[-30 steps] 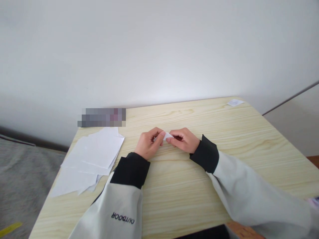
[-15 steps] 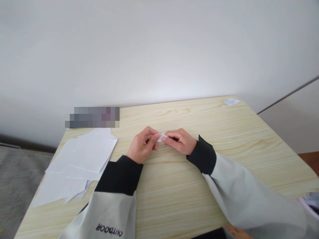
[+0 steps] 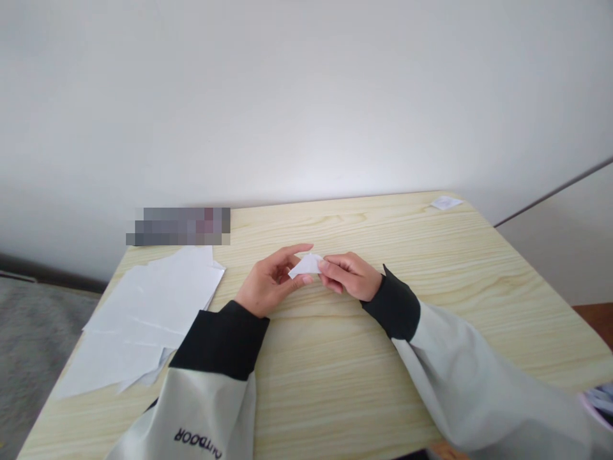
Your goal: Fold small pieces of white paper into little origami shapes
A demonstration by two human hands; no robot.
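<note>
Folded paper (image 3: 305,266) pinched in the right hand (image 3: 351,275), off to the right of the paper pile (image 3: 156,294)

From where I stand, the pile of loose white sheets lies askew on the pale wooden table (image 3: 335,383). The little folded paper is to the right of that pile, level with its back part, held up between the person's two hands. Its long axis runs roughly crosswise, left to right; the narrow pointed end aims back toward the pile and tips a little toward the person, while the other end goes in under the right thumb.

The right hand, on the side away from the pile, is clamped on that end, thumb against fingers. The left hand, between the pile and the folded paper, is spread, its forefinger stretched out beyond the paper and its thumb along the near edge; I can't tell whether that thumb presses on it. The hands themselves are apart, with the paper bridging the gap.

Far to the right of the pile, nearer the person, a pink-rimmed container (image 3: 591,409) is only partly in sight; something pale and something dark show within the rim, too cut off to name. A small white packet (image 3: 446,202) lies well right of the pile and farther back. Just behind the pile sits a blurred grey object (image 3: 179,227).
</note>
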